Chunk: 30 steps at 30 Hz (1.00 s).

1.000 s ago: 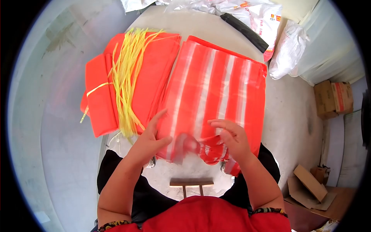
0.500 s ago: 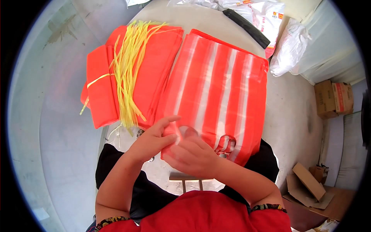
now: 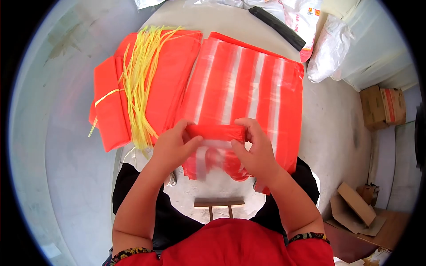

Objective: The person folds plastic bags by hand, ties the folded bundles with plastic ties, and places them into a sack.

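A stack of red and clear striped plastic bags (image 3: 239, 84) lies in front of me, its cut-out edge nearest my body. My left hand (image 3: 171, 146) and my right hand (image 3: 255, 148) grip the two ends of a folded red plastic strip (image 3: 216, 132) above the stack's near part. Thumbs are on the near side and fingers on the far side. To the left are folded red sheets (image 3: 173, 71) with a bunch of yellow strips (image 3: 141, 84) on top. A smaller red bundle (image 3: 108, 106) there is tied with a yellow strip.
A black roll (image 3: 277, 29) and white sacks (image 3: 330, 48) are at the back right of the table (image 3: 191, 17). Cardboard boxes (image 3: 381, 106) stand at the right, with an opened carton (image 3: 355, 208) lower down. A wooden stool (image 3: 218, 204) is below the table edge.
My hands came together near the stack's lower left, then my right hand moved back right. A folded red strip is now stretched between both hands.
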Motion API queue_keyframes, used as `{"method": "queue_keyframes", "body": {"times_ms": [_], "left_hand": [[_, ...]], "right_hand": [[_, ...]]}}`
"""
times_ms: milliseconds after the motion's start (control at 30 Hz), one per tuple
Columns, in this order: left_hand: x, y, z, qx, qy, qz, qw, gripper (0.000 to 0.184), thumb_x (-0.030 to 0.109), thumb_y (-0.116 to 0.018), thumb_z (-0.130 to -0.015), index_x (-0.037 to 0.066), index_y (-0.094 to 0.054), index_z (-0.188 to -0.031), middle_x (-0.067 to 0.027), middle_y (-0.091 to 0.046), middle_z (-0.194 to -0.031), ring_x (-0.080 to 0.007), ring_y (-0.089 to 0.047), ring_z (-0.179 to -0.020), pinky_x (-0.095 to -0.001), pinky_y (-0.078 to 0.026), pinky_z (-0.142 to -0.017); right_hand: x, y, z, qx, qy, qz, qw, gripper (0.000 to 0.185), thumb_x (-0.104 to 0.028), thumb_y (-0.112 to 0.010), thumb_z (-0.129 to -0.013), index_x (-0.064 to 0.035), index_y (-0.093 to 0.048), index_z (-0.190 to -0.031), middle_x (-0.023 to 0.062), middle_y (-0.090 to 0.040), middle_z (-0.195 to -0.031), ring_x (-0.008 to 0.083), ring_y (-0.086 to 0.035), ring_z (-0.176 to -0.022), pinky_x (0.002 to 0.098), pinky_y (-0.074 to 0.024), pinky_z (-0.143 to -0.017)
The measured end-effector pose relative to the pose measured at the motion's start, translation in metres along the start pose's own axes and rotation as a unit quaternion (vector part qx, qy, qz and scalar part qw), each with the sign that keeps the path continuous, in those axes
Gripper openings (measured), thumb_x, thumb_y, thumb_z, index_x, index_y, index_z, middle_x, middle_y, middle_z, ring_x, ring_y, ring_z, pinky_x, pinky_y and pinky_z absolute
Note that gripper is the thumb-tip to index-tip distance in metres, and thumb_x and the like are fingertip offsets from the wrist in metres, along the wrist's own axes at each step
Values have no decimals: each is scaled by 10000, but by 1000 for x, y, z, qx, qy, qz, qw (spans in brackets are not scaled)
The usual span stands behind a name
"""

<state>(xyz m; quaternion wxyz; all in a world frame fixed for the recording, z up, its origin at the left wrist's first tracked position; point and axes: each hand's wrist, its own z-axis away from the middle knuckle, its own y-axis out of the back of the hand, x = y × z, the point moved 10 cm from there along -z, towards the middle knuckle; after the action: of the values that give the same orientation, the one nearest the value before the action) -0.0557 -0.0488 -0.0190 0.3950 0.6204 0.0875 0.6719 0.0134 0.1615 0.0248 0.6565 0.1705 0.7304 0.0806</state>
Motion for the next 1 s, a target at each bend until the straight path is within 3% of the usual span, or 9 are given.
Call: {"method": "queue_keyframes", "body": {"times_ms": [167,267,367,400,567,667,867,967,1000], "left_hand": [[33,1,-6,64,-64,-157,984,401,293,-797,-918,94,-691,-1250,-98,-730,-879,-281,-719,-789,-386,-567,-735],[53,-15,-6,48,-156,-216,963,370,241,-778,-914,107,-702,-1250,-98,-743,-996,-298,-716,-854,-407,-578,-758],[81,-37,6,24,-309,-193,931,344,143,-734,-893,98,-708,-1234,-94,-732,-1141,-293,-708,-933,-411,-586,-784],[91,-43,13,17,-365,-170,915,342,105,-718,-882,93,-711,-1224,-91,-724,-1190,-289,-704,-959,-410,-589,-792],[102,-64,18,-12,-412,-187,892,367,53,-701,-811,82,-712,-1177,-70,-697,-1274,-273,-686,-1029,-397,-588,-835],[100,-69,21,-16,-410,-203,889,383,52,-714,-797,86,-710,-1178,-71,-690,-1289,-277,-678,-1033,-395,-584,-850],[102,-69,23,-28,-400,-202,894,422,53,-746,-779,96,-706,-1196,-83,-688,-1301,-293,-672,-1022,-409,-576,-869],[104,-67,25,-39,-394,-197,897,462,80,-782,-758,101,-706,-1214,-90,-687,-1310,-300,-669,-1023,-419,-574,-878],[106,-65,25,-45,-390,-195,899,478,90,-795,-750,103,-707,-1220,-93,-686,-1313,-303,-668,-1023,-421,-573,-881]], "right_hand": [[32,7,-3,-97,-136,56,984,335,-147,-687,-973,-38,-636,-1286,149,-710,-982,274,-701,-873,398,-553,-823],[36,6,-3,-113,-154,61,980,228,-70,-662,-992,8,-653,-1206,37,-657,-926,85,-604,-804,287,-497,-707],[36,9,-5,-102,-110,107,983,272,-156,-678,-974,-45,-685,-1222,137,-717,-997,311,-708,-902,421,-564,-806],[34,9,-5,-105,-89,144,980,258,-154,-680,-971,-48,-687,-1207,131,-708,-1016,315,-705,-910,426,-567,-811],[10,15,-3,-68,15,298,952,208,-124,-706,-921,-80,-699,-1124,95,-666,-1106,312,-678,-982,440,-572,-835],[-4,10,13,-147,129,340,920,231,-74,-704,-872,-82,-695,-1102,74,-661,-1097,302,-656,-1032,428,-570,-842],[-7,-3,45,-179,215,342,897,141,-30,-691,-851,-57,-675,-989,61,-647,-1044,270,-629,-974,392,-550,-761],[-14,-1,50,-147,276,317,895,98,-54,-709,-856,-68,-675,-946,60,-650,-1015,262,-622,-907,382,-540,-720],[-13,4,47,-132,248,296,913,93,-62,-712,-865,-68,-681,-951,64,-652,-996,267,-626,-897,388,-541,-717]]}}
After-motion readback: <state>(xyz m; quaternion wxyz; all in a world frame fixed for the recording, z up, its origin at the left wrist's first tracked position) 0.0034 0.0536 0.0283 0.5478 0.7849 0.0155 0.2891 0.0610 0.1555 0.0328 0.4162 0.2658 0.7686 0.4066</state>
